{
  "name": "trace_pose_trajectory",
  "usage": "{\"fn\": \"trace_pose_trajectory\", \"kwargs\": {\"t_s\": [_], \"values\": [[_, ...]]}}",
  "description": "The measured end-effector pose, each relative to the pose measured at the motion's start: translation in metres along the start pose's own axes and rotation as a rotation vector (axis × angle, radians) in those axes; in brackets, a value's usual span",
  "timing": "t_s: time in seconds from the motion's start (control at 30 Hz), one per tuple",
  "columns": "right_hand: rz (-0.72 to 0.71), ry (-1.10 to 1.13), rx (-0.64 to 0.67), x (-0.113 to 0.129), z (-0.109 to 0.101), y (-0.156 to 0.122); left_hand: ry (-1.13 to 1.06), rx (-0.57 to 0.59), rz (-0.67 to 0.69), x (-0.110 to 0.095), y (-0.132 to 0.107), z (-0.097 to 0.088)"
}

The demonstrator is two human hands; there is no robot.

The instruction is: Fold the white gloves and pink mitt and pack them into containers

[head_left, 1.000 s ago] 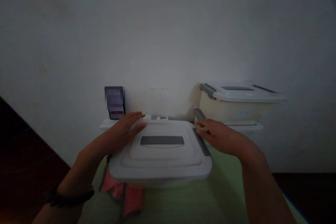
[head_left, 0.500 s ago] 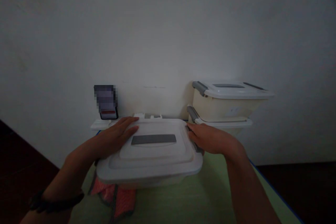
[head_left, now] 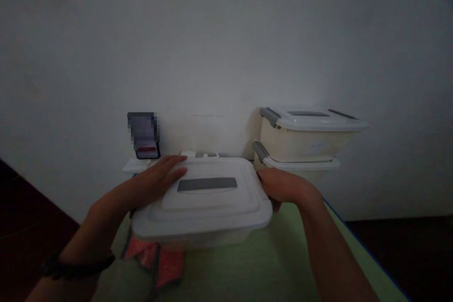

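A white lidded storage box [head_left: 215, 207] with a grey strip on its lid sits in front of me on the green table. My left hand [head_left: 157, 181] grips its left side, fingers reaching over the lid and thumb on top; whatever lies under the palm is hidden. At the opposite side, my right hand [head_left: 281, 186] is curled round the right edge of the box where its grey latch is, and the fingers mostly cover that latch. Under the front left of the box, a pink cloth [head_left: 168, 264] with a dark border lies partly hidden.
Two cream storage boxes with white lids and grey latches are stacked at the back right, the upper box [head_left: 304, 144] on the lower box [head_left: 300, 165]. A phone [head_left: 146, 137] stands upright at the back left, its screen blurred. Behind the green table [head_left: 247, 269] rises a pale wall [head_left: 226, 47].
My right hand has curled downward round the box's right edge, and the grey latch that showed beside it is now mostly covered. My left hand stays on the box's left side.
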State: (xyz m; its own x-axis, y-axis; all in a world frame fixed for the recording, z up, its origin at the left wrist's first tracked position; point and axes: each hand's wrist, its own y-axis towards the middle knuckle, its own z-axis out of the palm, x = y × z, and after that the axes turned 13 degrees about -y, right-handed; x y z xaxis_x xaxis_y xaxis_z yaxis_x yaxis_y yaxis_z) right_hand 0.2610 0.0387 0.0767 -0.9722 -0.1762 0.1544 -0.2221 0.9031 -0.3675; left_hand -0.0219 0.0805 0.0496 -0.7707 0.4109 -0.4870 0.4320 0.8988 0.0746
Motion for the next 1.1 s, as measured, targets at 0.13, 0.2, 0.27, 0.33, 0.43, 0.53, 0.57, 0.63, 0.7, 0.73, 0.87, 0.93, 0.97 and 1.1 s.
{"fn": "trace_pose_trajectory", "kwargs": {"t_s": [0.13, 0.2, 0.27, 0.33, 0.43, 0.53, 0.57, 0.63, 0.7, 0.73, 0.87, 0.93, 0.97, 1.1], "values": [[0.106, -0.045, 0.004, -0.004, -0.005, -0.01, -0.008, 0.018, -0.018, -0.002, 0.0, -0.001], [0.147, -0.113, -0.144, -0.004, -0.008, -0.015, -0.006, 0.019, -0.01, -0.003, 0.0, -0.001], [0.133, -0.157, -0.318, -0.001, -0.009, -0.017, 0.004, 0.011, -0.001, -0.005, 0.0, -0.002], [0.043, -0.157, -0.438, 0.008, -0.007, -0.015, 0.024, -0.002, 0.007, -0.007, 0.0, -0.002], [-0.151, -0.108, -0.529, 0.028, 0.001, -0.01, 0.056, -0.024, 0.028, -0.009, -0.002, -0.004], [-0.269, -0.019, -0.541, 0.049, 0.01, -0.006, 0.068, -0.036, 0.039, -0.009, -0.003, -0.004], [-0.295, -0.008, -0.537, 0.054, 0.012, -0.005, 0.069, -0.038, 0.039, -0.008, -0.004, -0.003], [-0.349, -0.018, -0.526, 0.059, 0.016, -0.003, 0.065, -0.046, 0.045, -0.008, -0.004, -0.001], [-0.365, -0.036, -0.522, 0.059, 0.018, 0.0, 0.052, -0.059, 0.063, -0.008, -0.004, 0.002], [-0.349, -0.043, -0.526, 0.059, 0.018, 0.001, 0.045, -0.068, 0.073, -0.008, -0.003, 0.003], [-0.239, -0.13, -0.582, 0.059, 0.02, 0.009, 0.044, -0.091, 0.094, -0.009, 0.0, 0.008], [-0.228, -0.176, -0.603, 0.061, 0.02, 0.011, 0.04, -0.086, 0.102, -0.009, 0.0, 0.008], [-0.233, -0.183, -0.606, 0.061, 0.02, 0.012, 0.032, -0.082, 0.1, -0.01, 0.0, 0.007], [-0.25, -0.103, -0.61, 0.054, 0.014, 0.012, -0.088, -0.111, 0.103, -0.017, -0.005, -0.003]]}}
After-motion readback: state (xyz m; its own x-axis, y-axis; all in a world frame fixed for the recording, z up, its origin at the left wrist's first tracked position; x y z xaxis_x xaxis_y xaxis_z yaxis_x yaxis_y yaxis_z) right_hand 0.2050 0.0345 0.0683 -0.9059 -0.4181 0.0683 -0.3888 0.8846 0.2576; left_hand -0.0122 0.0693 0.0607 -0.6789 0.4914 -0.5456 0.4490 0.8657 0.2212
